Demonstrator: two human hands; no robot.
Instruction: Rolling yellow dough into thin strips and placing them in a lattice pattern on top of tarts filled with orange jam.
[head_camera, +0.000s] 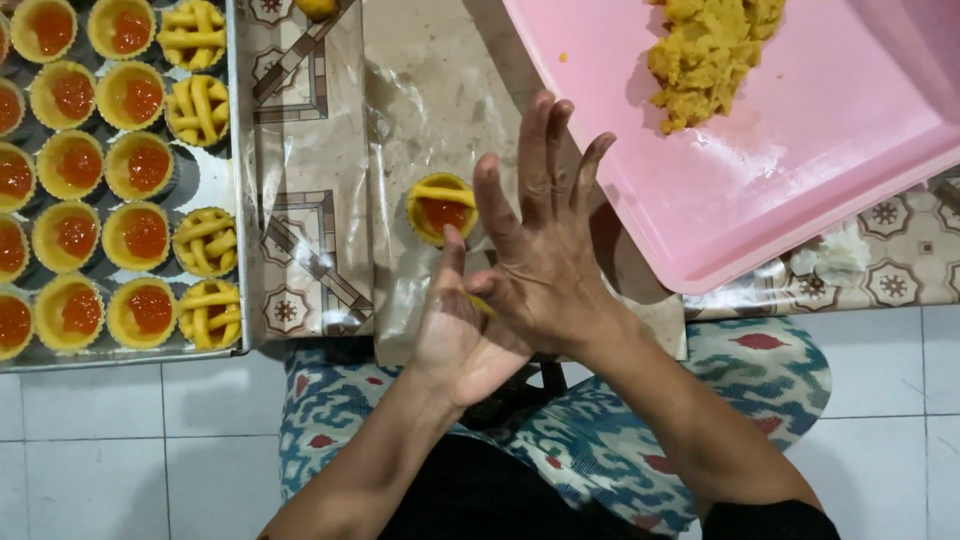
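Between the two palms, pressed flat one over the other, a thin yellow strip of dough (482, 305) shows at the edge; the right hand (545, 270) lies on top with fingers spread and straight, and the left hand (462, 335) lies beneath it, palm up and open, so neither hand is closed in a grip. Just beyond the fingertips, on a sheet of clear plastic (440, 110), sits a single tart shell (441, 208) filled with red jam, one dough strip laid across its top. To the left, a metal baking tray (238, 150) holds rows of jam-filled tarts, those in its right-hand column already topped with lattice strips. At upper right, a pink plastic tray (820, 160) holds a lump of yellow dough (710, 55).
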